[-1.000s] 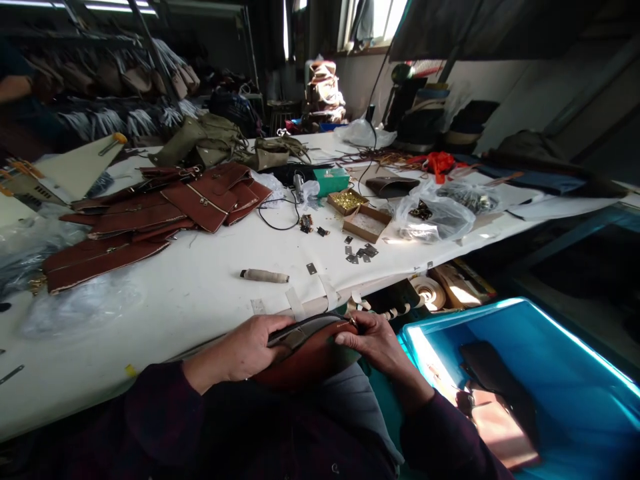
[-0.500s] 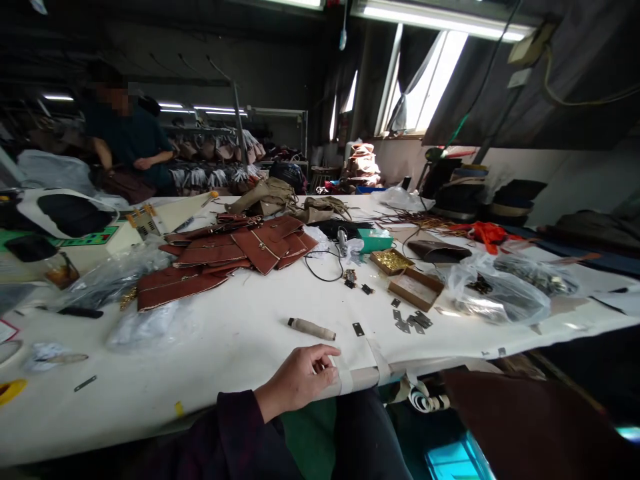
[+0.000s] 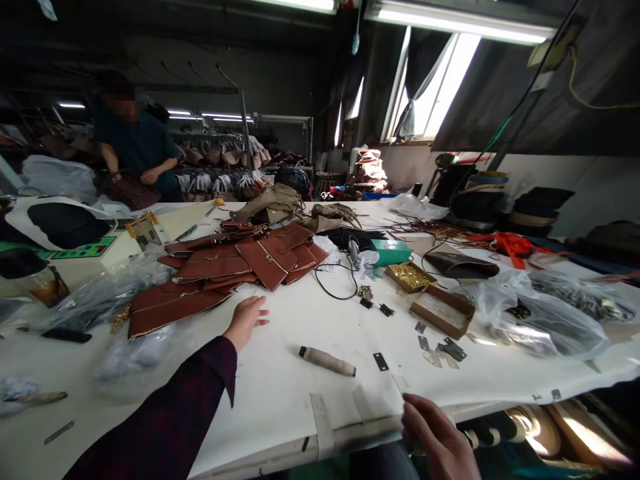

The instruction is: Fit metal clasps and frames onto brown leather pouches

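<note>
On the left of the white table [image 3: 280, 407], brown panels [image 3: 215, 265] are heaped loosely, just beyond the left hand [image 3: 246, 322]. Each would probably be found light, bendable and not easily broken, with some grip to the surface; it is best taken by a raw edge or corner, clear of the zip [image 3: 266, 252], so that those overlapping it are not dragged. The left hand is held with fingers spread and nothing between them; whether a panel is touched cannot be told. Further right, a wrapped rod [image 3: 327, 361] is left lying, then a dark plate [image 3: 381, 362], likely stiff and thin. By the near edge the right hand [image 3: 434, 430] is held with fingers curled; whether anything is pinched there cannot be told.
</note>
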